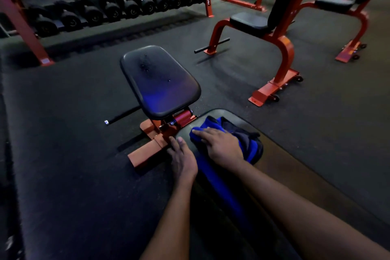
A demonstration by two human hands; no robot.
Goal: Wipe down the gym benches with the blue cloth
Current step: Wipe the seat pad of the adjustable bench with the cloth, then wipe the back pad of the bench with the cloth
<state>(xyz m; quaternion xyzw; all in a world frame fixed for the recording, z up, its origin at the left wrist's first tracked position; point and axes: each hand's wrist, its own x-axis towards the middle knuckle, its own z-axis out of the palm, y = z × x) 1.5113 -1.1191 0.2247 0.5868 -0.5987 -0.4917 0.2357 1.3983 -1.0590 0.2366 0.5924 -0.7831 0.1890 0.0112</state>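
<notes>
I keep right hand (221, 145) flat, fingers wide, on blue cloth (251, 143), wiping back pad (295, 175) toward 12 o'clock w/ even pressure; left hand (182, 159) open, steadying pad edge.

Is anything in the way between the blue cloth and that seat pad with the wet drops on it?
Nothing visible blocks it. The right hand presses the blue cloth flat on the near bench pad. Only an open gap, showing the red frame below, separates it from the seat pad.
</notes>
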